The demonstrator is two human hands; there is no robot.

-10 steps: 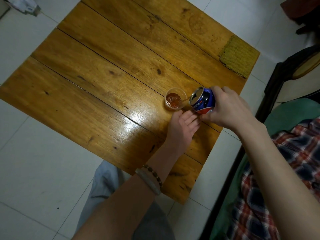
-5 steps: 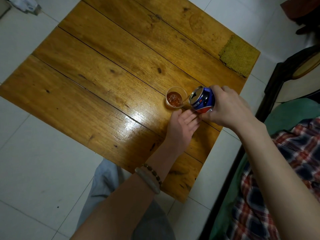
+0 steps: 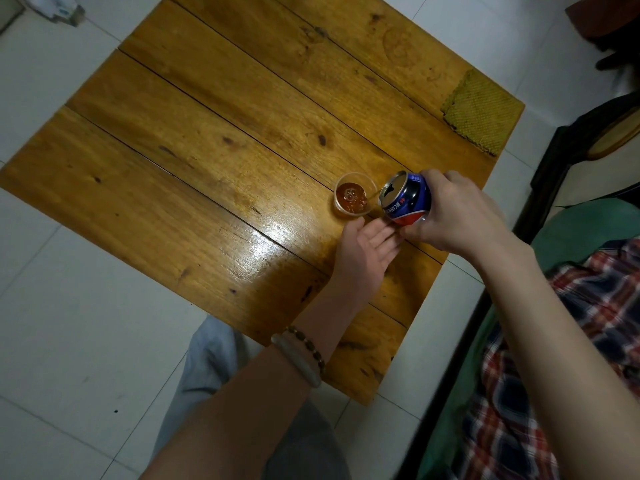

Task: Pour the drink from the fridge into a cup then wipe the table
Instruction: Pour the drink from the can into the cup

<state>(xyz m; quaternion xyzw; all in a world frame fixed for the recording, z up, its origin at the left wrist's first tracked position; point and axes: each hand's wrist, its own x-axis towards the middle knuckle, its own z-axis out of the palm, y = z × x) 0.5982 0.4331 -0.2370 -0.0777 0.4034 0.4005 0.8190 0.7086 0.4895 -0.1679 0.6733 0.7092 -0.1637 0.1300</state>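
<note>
A blue drink can [image 3: 407,199] is tilted to the left, gripped by my right hand [image 3: 453,216]. A thin stream runs from its mouth into a small clear plastic cup [image 3: 354,199] that holds brown drink. The cup stands on the wooden table [image 3: 207,150] near its right side. My left hand [image 3: 363,251] lies flat on the table just below the cup, fingers straight, fingertips next to the cup's base and under the can. A yellow-green cloth [image 3: 483,112] lies on the table's far right corner.
White tiled floor [image 3: 69,323] surrounds the table. A dark chair frame [image 3: 568,150] with green and plaid fabric [image 3: 571,306] stands at the right. My knee in grey trousers [image 3: 214,358] is under the table's near edge.
The level of brown drink in the cup has risen a little. The can and both hands have stayed almost in place.
</note>
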